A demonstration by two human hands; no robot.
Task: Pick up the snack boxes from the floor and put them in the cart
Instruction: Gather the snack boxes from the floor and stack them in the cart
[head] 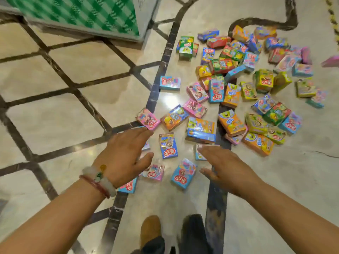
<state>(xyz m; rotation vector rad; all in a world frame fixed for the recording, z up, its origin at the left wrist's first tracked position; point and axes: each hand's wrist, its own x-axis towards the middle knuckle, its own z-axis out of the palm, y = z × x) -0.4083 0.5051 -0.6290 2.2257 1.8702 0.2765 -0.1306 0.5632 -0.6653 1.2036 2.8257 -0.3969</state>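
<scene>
Several small colourful snack boxes (229, 85) lie scattered over the marble floor, thickest at the upper right. Both of my hands reach down over the nearest ones, empty, with fingers straight. My left hand (124, 154), with bracelets at the wrist, hovers above a pink box (153, 172) and a blue box (129, 186). My right hand (223, 165) is spread beside a blue box (183, 174). Another blue box (168, 145) lies between the two hands. No cart is in view.
A large block with a green checked pattern (88, 13) stands at the upper left. The floor (55, 114) is glossy beige tile with dark inlaid bands. My feet (152, 231) show at the bottom centre.
</scene>
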